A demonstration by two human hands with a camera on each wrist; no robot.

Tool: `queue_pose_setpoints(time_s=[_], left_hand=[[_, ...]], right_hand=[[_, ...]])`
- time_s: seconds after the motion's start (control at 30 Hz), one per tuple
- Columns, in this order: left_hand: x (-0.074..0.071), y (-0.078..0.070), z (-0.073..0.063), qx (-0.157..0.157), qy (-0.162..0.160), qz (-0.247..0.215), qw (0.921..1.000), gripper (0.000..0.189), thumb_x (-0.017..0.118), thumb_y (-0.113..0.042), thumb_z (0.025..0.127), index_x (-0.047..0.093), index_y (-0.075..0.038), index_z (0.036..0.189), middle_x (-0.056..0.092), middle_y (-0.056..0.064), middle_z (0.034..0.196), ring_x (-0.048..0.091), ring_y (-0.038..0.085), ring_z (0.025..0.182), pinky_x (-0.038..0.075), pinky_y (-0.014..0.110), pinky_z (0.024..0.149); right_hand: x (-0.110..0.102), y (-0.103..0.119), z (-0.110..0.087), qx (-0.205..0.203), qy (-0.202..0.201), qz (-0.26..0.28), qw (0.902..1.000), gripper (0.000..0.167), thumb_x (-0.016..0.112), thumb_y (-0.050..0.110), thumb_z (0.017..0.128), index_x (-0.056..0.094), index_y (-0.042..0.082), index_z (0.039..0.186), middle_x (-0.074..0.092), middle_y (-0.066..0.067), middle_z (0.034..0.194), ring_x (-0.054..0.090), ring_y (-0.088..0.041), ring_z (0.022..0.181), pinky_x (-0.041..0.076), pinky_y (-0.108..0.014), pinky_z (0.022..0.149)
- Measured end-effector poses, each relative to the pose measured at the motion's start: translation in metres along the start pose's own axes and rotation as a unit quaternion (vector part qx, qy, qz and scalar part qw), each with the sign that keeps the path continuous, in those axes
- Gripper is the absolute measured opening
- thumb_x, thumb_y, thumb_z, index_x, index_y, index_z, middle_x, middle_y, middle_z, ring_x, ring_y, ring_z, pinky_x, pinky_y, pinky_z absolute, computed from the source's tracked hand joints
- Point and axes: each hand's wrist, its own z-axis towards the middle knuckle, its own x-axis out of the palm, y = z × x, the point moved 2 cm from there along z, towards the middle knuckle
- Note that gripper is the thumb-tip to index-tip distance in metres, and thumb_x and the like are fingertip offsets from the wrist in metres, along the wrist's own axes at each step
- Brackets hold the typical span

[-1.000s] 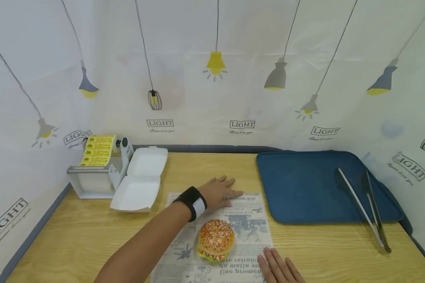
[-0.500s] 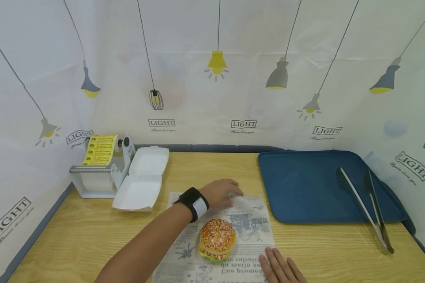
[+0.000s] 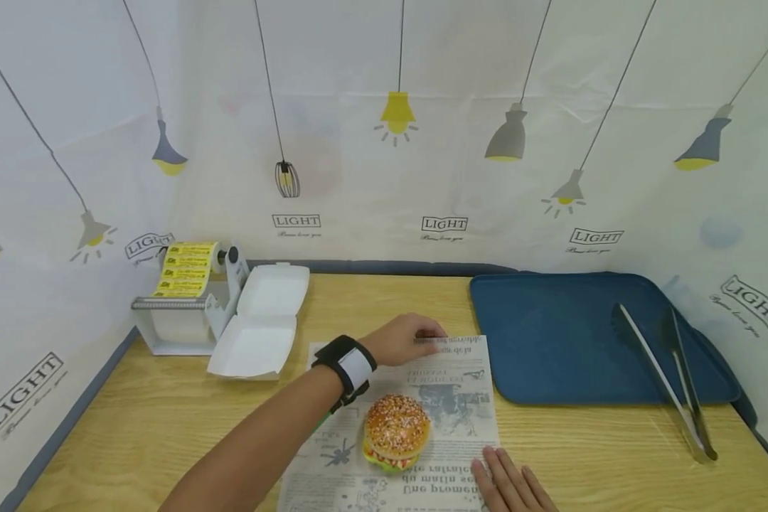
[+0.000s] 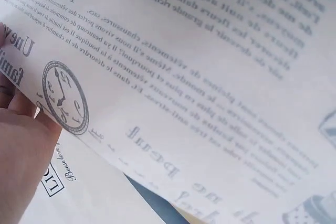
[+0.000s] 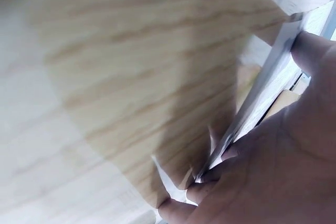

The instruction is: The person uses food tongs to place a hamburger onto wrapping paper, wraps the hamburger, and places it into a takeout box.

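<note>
A toy-like burger (image 3: pixel 397 430) with a sesame bun lies on a sheet of newsprint-patterned wrapping paper (image 3: pixel 457 451) on the wooden table. At the sheet's far edge, my left hand (image 3: pixel 402 341) pinches the paper and lifts it slightly. The left wrist view shows the raised printed paper filling most of the picture, with the left hand (image 4: pixel 23 150) at its edge and the fingertips partly hidden behind it. My right hand (image 3: pixel 512 482) rests with straight fingers on the sheet's near right edge. In the right wrist view, the right hand's fingertips (image 5: pixel 176 209) are at the table surface beside the paper.
At the back left stand a label dispenser (image 3: pixel 185 306) with yellow labels and an opened white foam box (image 3: pixel 256 341). A blue tray (image 3: pixel 550 341) lies at the back right, with metal tongs (image 3: pixel 665 384) reaching over its front edge. A printed cloth (image 3: pixel 345 142) hangs behind.
My left hand goes from spread fingers at the paper's far edge to pinching that edge, which is now slightly raised. The right hand and burger stay in place; the head view shifts slightly.
</note>
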Motion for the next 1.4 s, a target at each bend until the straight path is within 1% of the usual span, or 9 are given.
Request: queue_pose_setpoints(time_s=[0.1, 0.23, 0.47, 0.63, 0.83, 1.0, 1.1, 1.3, 1.4], left_hand=[[-0.006, -0.002, -0.004, 0.007, -0.006, -0.016, 0.9998, 0.011, 0.058, -0.022, 0.092, 0.066, -0.021, 0.098, 0.065, -0.009, 0.097, 0.058, 0.002, 0.094, 0.048, 0.020, 0.088], [-0.016, -0.005, -0.016, 0.020, -0.009, -0.016, 0.9996, 0.009, 0.058, -0.021, 0.092, 0.066, -0.022, 0.093, 0.066, -0.010, 0.094, 0.059, 0.002, 0.094, 0.048, 0.021, 0.088], [-0.023, -0.006, -0.043, 0.069, -0.020, 0.038, 0.9967, 0.006, 0.062, -0.022, 0.089, 0.067, -0.025, 0.089, 0.064, -0.014, 0.093, 0.058, 0.000, 0.093, 0.050, 0.029, 0.089], [-0.027, -0.012, -0.065, 0.074, -0.020, 0.064, 0.9950, 0.009, 0.065, -0.020, 0.087, 0.067, -0.028, 0.088, 0.063, -0.017, 0.094, 0.057, -0.002, 0.094, 0.050, 0.027, 0.089], [-0.029, -0.014, -0.099, 0.096, -0.030, 0.077, 0.9919, 0.014, 0.065, -0.014, 0.086, 0.068, -0.027, 0.090, 0.065, -0.012, 0.105, 0.058, 0.000, 0.101, 0.048, 0.024, 0.091], [-0.023, -0.012, -0.129, 0.134, -0.052, 0.158, 0.9769, 0.016, 0.068, -0.017, 0.083, 0.069, -0.029, 0.094, 0.063, -0.013, 0.116, 0.056, 0.004, 0.110, 0.045, 0.025, 0.096], [-0.017, -0.009, -0.142, 0.160, -0.059, 0.202, 0.9644, 0.019, 0.069, -0.019, 0.083, 0.069, -0.030, 0.098, 0.062, -0.013, 0.119, 0.055, 0.005, 0.112, 0.044, 0.027, 0.098], [-0.009, -0.006, -0.153, 0.180, -0.058, 0.239, 0.9526, 0.026, 0.069, -0.020, 0.082, 0.068, -0.030, 0.106, 0.060, -0.014, 0.123, 0.054, 0.004, 0.116, 0.043, 0.030, 0.102], [-0.006, -0.005, -0.155, 0.187, -0.054, 0.252, 0.9482, 0.026, 0.069, -0.020, 0.082, 0.067, -0.028, 0.107, 0.059, -0.014, 0.125, 0.054, 0.004, 0.117, 0.042, 0.030, 0.103]], right_hand=[[-0.003, 0.000, 0.004, 0.016, 0.000, 0.009, 0.9998, 0.081, 0.050, 0.074, 0.074, 0.049, 0.020, 0.134, 0.049, 0.004, 0.138, 0.007, 0.002, 0.142, -0.006, -0.017, 0.116], [-0.004, -0.003, 0.009, 0.025, -0.012, 0.008, 0.9996, 0.089, 0.047, 0.076, 0.074, 0.044, 0.013, 0.137, 0.033, 0.006, 0.150, 0.006, 0.000, 0.143, -0.006, -0.013, 0.113], [-0.009, -0.008, 0.016, 0.011, -0.071, 0.012, 0.9973, 0.094, 0.033, 0.073, 0.084, 0.043, -0.005, 0.134, 0.041, -0.019, 0.143, 0.011, -0.013, 0.144, 0.005, -0.017, 0.116], [-0.009, -0.011, 0.015, 0.039, -0.091, -0.003, 0.9951, 0.093, 0.024, 0.070, 0.088, 0.038, -0.009, 0.135, 0.029, -0.019, 0.149, 0.008, -0.013, 0.144, 0.005, -0.017, 0.117], [-0.001, -0.015, 0.012, 0.030, -0.138, -0.024, 0.9898, 0.080, 0.021, 0.057, 0.096, 0.050, -0.012, 0.124, 0.055, -0.028, 0.124, 0.013, -0.013, 0.142, 0.010, -0.019, 0.116], [0.001, -0.015, 0.012, 0.014, -0.156, -0.036, 0.9870, 0.076, 0.021, 0.053, 0.097, 0.051, -0.013, 0.122, 0.050, -0.027, 0.131, 0.017, -0.016, 0.142, 0.013, -0.021, 0.117], [0.001, -0.015, 0.011, 0.018, -0.139, -0.031, 0.9896, 0.082, 0.020, 0.059, 0.095, 0.049, -0.013, 0.122, 0.050, -0.027, 0.131, 0.014, -0.014, 0.142, 0.010, -0.020, 0.117], [0.000, -0.014, 0.010, 0.037, -0.110, -0.016, 0.9931, 0.088, 0.019, 0.066, 0.092, 0.046, -0.010, 0.127, 0.053, -0.027, 0.127, 0.009, -0.010, 0.143, 0.006, -0.017, 0.116], [-0.001, -0.014, 0.011, 0.039, -0.097, -0.013, 0.9945, 0.088, 0.020, 0.067, 0.090, 0.043, -0.008, 0.130, 0.059, -0.028, 0.118, 0.006, -0.008, 0.143, 0.004, -0.016, 0.116]])
